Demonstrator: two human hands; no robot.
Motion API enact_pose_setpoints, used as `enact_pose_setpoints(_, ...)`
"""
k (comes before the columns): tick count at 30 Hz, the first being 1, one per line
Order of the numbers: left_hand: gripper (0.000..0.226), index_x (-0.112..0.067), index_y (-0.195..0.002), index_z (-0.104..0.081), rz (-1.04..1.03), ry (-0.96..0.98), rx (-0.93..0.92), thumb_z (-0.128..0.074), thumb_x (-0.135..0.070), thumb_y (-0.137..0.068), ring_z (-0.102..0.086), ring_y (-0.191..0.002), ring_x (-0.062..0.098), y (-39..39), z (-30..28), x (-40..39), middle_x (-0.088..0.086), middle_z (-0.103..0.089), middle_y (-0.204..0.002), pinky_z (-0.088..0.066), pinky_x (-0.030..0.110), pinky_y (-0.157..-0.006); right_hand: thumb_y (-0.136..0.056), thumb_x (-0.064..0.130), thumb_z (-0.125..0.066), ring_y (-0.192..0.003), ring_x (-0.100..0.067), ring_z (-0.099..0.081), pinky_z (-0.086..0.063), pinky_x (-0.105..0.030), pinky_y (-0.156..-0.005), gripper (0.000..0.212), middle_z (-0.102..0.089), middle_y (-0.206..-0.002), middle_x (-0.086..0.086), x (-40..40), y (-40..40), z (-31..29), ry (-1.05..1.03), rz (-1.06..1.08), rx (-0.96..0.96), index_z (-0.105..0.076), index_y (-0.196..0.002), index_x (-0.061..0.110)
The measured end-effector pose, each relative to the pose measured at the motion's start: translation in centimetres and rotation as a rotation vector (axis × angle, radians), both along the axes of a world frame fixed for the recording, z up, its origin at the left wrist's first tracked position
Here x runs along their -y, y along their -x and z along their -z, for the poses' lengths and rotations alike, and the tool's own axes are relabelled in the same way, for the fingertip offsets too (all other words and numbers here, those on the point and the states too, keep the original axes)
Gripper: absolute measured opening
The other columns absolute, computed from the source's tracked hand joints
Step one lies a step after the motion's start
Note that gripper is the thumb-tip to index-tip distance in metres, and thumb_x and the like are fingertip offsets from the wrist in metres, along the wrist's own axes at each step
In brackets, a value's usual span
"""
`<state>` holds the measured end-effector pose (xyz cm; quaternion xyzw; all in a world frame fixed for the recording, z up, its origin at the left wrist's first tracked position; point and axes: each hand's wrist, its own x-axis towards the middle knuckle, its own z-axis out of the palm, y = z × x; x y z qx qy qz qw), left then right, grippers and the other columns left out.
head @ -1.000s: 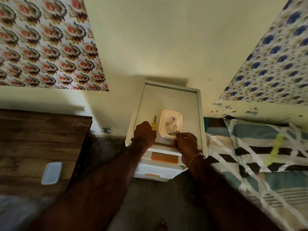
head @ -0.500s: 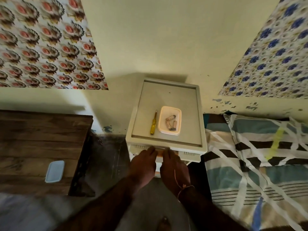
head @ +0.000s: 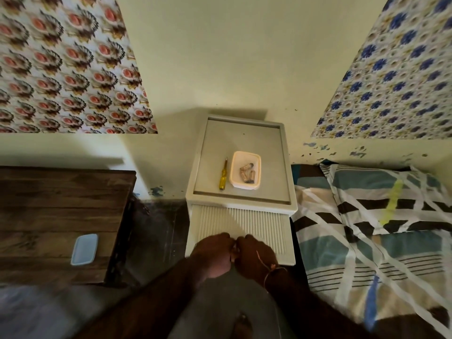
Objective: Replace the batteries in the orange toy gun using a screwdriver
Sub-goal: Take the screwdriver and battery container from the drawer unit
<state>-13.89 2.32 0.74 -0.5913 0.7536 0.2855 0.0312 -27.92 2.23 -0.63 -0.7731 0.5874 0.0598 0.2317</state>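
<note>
A yellow-handled screwdriver [head: 222, 176] lies on top of the white plastic drawer cabinet [head: 244, 140]. Right beside it stands a shallow white tub [head: 235, 167] with several batteries [head: 247, 173] in it. My left hand [head: 212, 253] and my right hand [head: 254, 254] are side by side, knuckles touching. Their fingers curl onto the lower edge of the cabinet's ribbed drawer front [head: 244, 221]. The fingertips are hidden. No orange toy gun shows in this view.
A dark wooden table [head: 56, 216] stands to the left with a pale blue lid [head: 84, 249] on it. A bed with a striped pillow [head: 381, 196] presses against the cabinet's right side. Dark floor [head: 159, 231] separates table and cabinet. The wall is close behind.
My hands left the screwdriver and tub on the cabinet top and dropped down its front. The orange shape seen in the drawers earlier is now covered by the ribbed front.
</note>
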Motion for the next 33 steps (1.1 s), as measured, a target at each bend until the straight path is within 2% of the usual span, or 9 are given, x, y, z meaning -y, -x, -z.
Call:
enact_pose_setpoints(3,0.034,-0.02,-0.124,-0.056,0.062,-0.015,-0.005,-0.055,-0.019,-0.091,-0.057,-0.111,0.022,-0.2,1.1,-2.6,0.001,-0.056,-0.119,-0.047,0.034,-0.092,-0.088,0.032,-0.049,-0.104,-0.028,-0.06,-0.047,-0.036,-0.083,0.037,-0.052,-0.118,-0.005,-2.9,-0.3,0.7,-0.031,-0.026,-0.034,-0.05,-0.121,0.017)
enact_pose_setpoints(7,0.039,-0.023,-0.132,-0.053,0.072,-0.044,-0.017,-0.053,-0.024,-0.093,-0.055,-0.12,0.021,-0.5,3.5,-5.9,0.0,-0.054,-0.13,-0.044,0.034,-0.102,-0.091,0.031,-0.051,-0.119,-0.03,-0.053,-0.043,-0.037,-0.099,0.049,-0.047,-0.136,-0.014,-5.7,-1.1,1.9,-0.152,-0.053,-0.04,-0.043,-0.136,0.012)
enact_pose_setpoints(10,0.055,-0.023,-0.15,-0.031,0.114,-0.051,0.055,-0.045,-0.022,-0.097,-0.041,-0.136,0.022,-1.0,5.2,-7.5,0.001,-0.036,-0.152,-0.031,0.033,-0.113,-0.093,0.027,-0.048,-0.126,-0.033,-0.046,-0.042,-0.041,-0.101,0.059,-0.033,-0.149,-0.018,-7.1,-1.2,3.0,-0.171,-0.06,-0.06,-0.029,-0.147,0.013)
enact_pose_setpoints(15,0.057,-0.024,-0.144,-0.042,0.067,-0.111,0.022,-0.052,-0.016,-0.088,-0.05,-0.125,0.024,-1.2,7.0,-5.6,0.0,-0.049,-0.136,-0.044,0.04,-0.102,-0.092,0.026,-0.048,-0.129,-0.032,-0.039,-0.042,-0.041,-0.1,0.058,-0.035,-0.145,-0.014,-5.2,-1.3,5.7,-0.191,-0.053,-0.064,-0.031,-0.146,0.015)
enact_pose_setpoints(19,0.051,-0.024,-0.142,-0.042,-0.02,-0.091,0.016,-0.05,-0.025,-0.092,-0.05,-0.125,0.022,-1.1,7.4,-3.1,-0.003,-0.046,-0.139,-0.047,0.038,-0.099,-0.093,0.026,-0.048,-0.134,-0.034,-0.033,-0.035,-0.043,-0.106,0.063,-0.026,-0.151,-0.017,-1.8,-0.2,8.2,-0.25,-0.085,-0.13,-0.023,-0.149,0.012)
enact_pose_setpoints(23,0.054,-0.018,-0.143,-0.039,-0.087,-0.062,0.102,-0.05,-0.029,-0.09,-0.048,-0.128,0.028,-2.2,7.9,1.7,0.003,-0.043,-0.144,-0.045,0.044,-0.101,-0.092,0.027,-0.046,-0.133,-0.036,-0.034,-0.033,-0.044,-0.107,0.07,-0.021,-0.155,-0.017,3.7,1.5,9.3,-0.158,-0.058,-0.159,-0.014,-0.153,0.016)
enact_pose_setpoints(26,0.055,-0.014,-0.139,-0.04,-0.107,-0.094,0.156,-0.054,-0.024,-0.087,-0.048,-0.127,0.028,-2.8,8.1,5.0,0.007,-0.045,-0.141,-0.046,0.045,-0.1,-0.093,0.026,-0.047,-0.137,-0.036,-0.032,-0.033,-0.044,-0.109,0.068,-0.017,-0.158,-0.016,7.9,2.7,9.8,-0.213,-0.006,-0.152,-0.015,-0.153,0.023)
enact_pose_setpoints(29,0.056,-0.012,-0.142,-0.039,-0.076,-0.106,0.214,-0.053,-0.022,-0.089,-0.042,-0.134,0.026,-2.8,8.5,7.2,0.007,-0.041,-0.147,-0.04,0.044,-0.107,-0.09,0.029,-0.05,-0.135,-0.036,-0.038,-0.035,-0.04,-0.109,0.068,-0.022,-0.157,-0.014,10.1,3.3,10.5,-0.256,-0.024,-0.15,-0.02,-0.151,0.031)
enact_pose_setpoints(33,0.055,-0.015,-0.14,-0.04,-0.055,-0.11,0.265,-0.055,-0.023,-0.088,-0.041,-0.134,0.025,-2.7,9.6,8.3,0.006,-0.042,-0.146,-0.037,0.045,-0.107,-0.091,0.032,-0.05,-0.135,-0.037,-0.038,-0.034,-0.04,-0.109,0.069,-0.022,-0.157,-0.016,10.2,3.4,11.4,-0.288,-0.05,-0.17,-0.016,-0.152,0.031)
